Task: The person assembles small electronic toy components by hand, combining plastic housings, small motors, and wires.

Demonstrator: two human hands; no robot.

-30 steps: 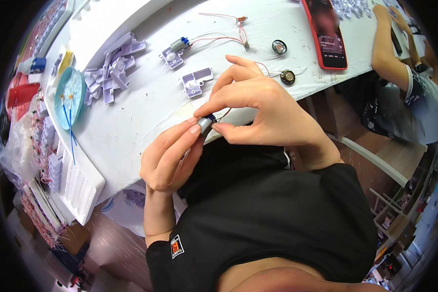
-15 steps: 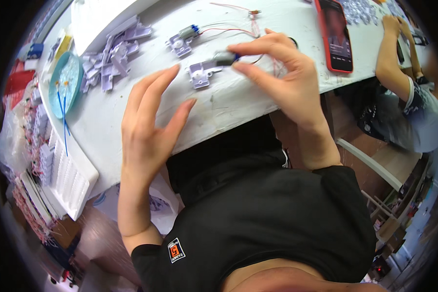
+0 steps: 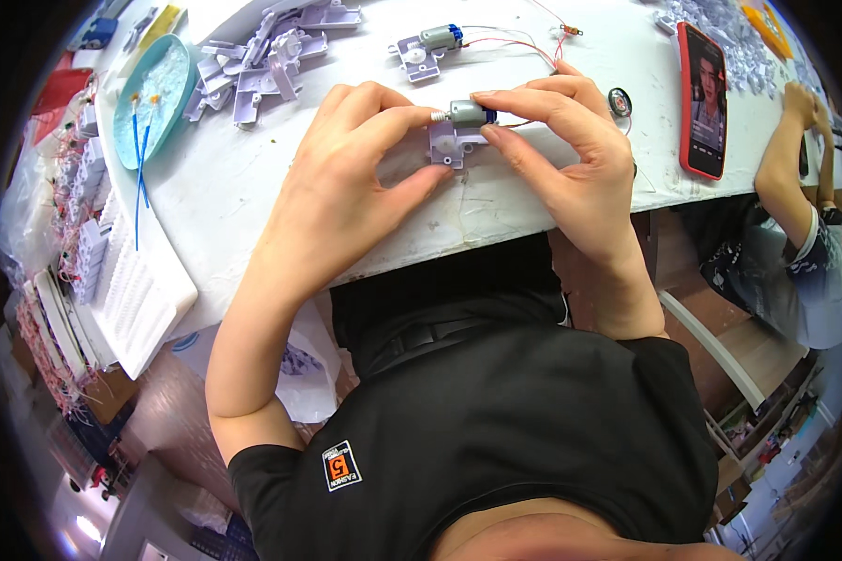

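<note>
My right hand (image 3: 580,150) pinches a small silver motor (image 3: 465,114) with a blue end cap between thumb and forefinger. A white worm gear (image 3: 438,117) sits on the motor's shaft and points left. Just below the motor, a lilac plastic housing (image 3: 445,150) with a round gear inside rests on the table. My left hand (image 3: 355,159) curves around the housing's left side, thumb at its lower corner and forefinger by the worm gear. Whether the motor is seated in the housing, I cannot tell.
Beyond lies another lilac housing (image 3: 412,58) with a motor and wires. Lilac parts (image 3: 276,61) are heaped at far left, near a teal bowl (image 3: 186,79) and white tray (image 3: 159,313). A small round speaker (image 3: 619,102) and red-cased phone (image 3: 687,117) lie right; a co-worker's arm (image 3: 786,178) is beyond.
My left hand has moved right and forward to the housing, its fingers closing in on it. The blurred motor now shows clearly above the housing. The whole view has shifted somewhat.
</note>
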